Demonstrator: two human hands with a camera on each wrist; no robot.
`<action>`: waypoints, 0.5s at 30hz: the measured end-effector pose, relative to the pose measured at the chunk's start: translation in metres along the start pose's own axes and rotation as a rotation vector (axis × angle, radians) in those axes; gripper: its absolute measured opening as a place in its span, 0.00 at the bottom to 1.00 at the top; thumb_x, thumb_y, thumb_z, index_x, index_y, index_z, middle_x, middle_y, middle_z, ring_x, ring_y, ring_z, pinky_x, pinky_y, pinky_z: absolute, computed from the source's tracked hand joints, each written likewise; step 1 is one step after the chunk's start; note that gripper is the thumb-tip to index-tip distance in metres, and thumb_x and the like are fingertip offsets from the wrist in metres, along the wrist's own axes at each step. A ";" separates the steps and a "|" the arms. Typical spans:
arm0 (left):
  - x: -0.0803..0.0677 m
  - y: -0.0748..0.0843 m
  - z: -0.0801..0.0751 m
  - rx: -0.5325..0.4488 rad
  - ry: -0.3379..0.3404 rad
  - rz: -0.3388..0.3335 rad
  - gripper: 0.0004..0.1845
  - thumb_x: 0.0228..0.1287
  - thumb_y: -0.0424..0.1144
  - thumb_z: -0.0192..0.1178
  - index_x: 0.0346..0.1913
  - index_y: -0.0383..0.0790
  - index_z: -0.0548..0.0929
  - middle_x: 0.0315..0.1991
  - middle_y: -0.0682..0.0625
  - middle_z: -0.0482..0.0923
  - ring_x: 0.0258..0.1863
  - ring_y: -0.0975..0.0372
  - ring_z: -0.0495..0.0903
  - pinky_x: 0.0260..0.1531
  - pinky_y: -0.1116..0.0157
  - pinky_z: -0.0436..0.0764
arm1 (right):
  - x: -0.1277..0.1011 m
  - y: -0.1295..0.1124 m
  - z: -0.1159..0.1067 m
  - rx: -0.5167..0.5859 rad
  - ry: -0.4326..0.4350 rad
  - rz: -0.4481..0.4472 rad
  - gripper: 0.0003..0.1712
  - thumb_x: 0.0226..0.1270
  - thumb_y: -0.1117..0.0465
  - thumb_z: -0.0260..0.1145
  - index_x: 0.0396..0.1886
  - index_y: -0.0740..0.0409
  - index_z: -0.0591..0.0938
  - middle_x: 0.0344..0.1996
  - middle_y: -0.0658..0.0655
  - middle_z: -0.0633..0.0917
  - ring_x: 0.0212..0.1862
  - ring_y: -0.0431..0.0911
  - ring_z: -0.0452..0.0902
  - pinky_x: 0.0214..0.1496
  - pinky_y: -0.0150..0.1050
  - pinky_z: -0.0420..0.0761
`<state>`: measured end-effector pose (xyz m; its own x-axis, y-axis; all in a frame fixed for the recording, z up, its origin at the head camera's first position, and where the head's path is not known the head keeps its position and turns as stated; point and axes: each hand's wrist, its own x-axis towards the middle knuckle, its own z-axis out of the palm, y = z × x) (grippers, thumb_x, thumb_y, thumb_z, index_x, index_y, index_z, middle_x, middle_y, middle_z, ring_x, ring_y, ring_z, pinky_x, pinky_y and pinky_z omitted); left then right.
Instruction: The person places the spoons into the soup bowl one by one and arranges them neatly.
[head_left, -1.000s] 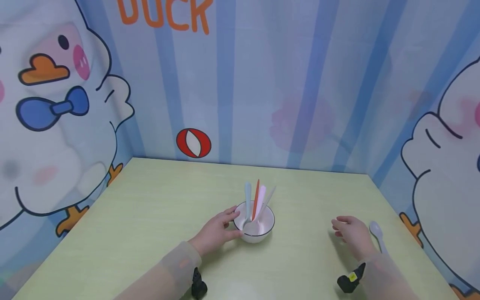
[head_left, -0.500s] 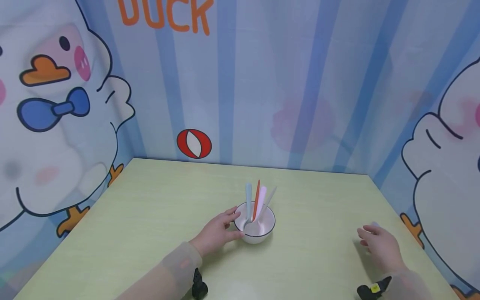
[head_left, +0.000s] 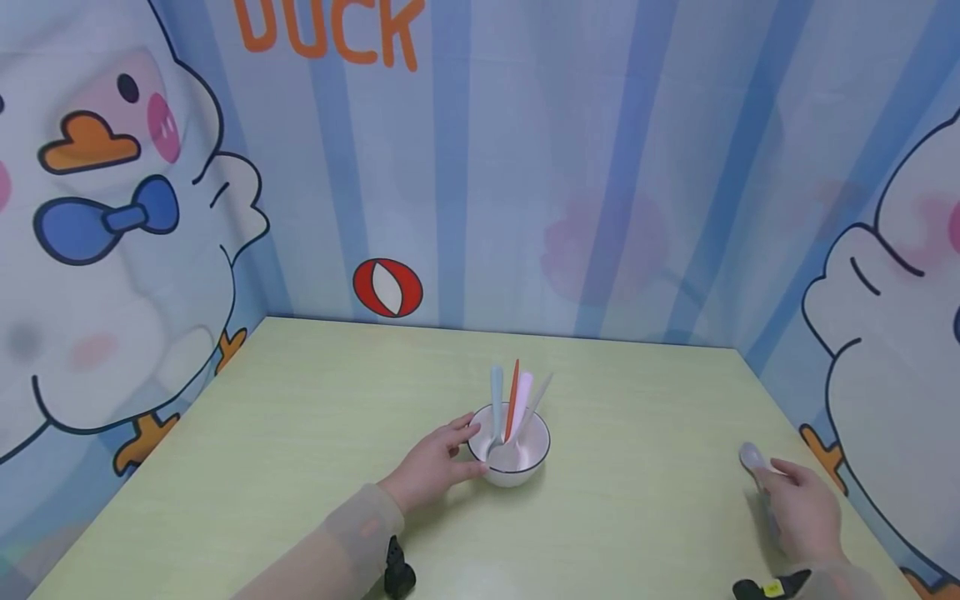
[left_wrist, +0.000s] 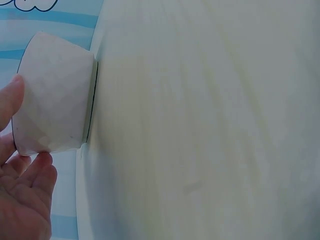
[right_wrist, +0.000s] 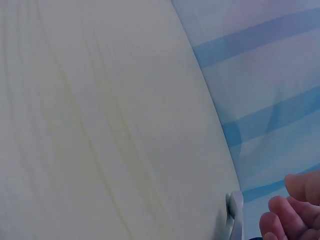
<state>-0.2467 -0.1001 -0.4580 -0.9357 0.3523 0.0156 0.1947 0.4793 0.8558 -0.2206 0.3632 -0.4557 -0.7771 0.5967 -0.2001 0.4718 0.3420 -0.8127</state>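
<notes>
A white bowl [head_left: 510, 478] with a dark rim stands near the middle of the table. My left hand [head_left: 431, 467] holds its left side, thumb at the near side and fingertips at the far rim; the left wrist view shows thumb and fingers on the bowl's wall [left_wrist: 57, 95]. Leaning in the bowl are a light-blue spoon [head_left: 497, 400], a thin orange-red handle [head_left: 512, 400], a pink handle [head_left: 522, 396] and a pale thin handle [head_left: 542, 396]. On the right, my right hand [head_left: 806, 508] hovers over a pale lavender spoon [head_left: 752, 457]. In the right wrist view its fingers are apart from the spoon [right_wrist: 237, 207].
The light wood-look table [head_left: 337, 375] meets a blue striped backdrop [head_left: 495, 167] at the back and on both sides. Duck drawings are printed on it. The lavender spoon lies close to the table's right edge.
My right hand has moved right, passing over the lavender spoon's bowl end, and is now above its handle. The left hand and the bowl have stayed put.
</notes>
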 end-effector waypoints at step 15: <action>0.000 -0.001 0.000 0.006 0.002 -0.001 0.39 0.58 0.47 0.69 0.70 0.42 0.67 0.75 0.51 0.54 0.68 0.48 0.64 0.63 0.54 0.68 | 0.008 0.022 0.003 -0.072 0.051 0.144 0.31 0.70 0.60 0.59 0.68 0.69 0.64 0.63 0.74 0.65 0.61 0.66 0.62 0.55 0.59 0.71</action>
<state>-0.2473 -0.1005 -0.4587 -0.9364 0.3506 0.0156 0.1956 0.4846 0.8526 -0.2176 0.3735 -0.4762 -0.6782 0.6786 -0.2821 0.6067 0.3004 -0.7360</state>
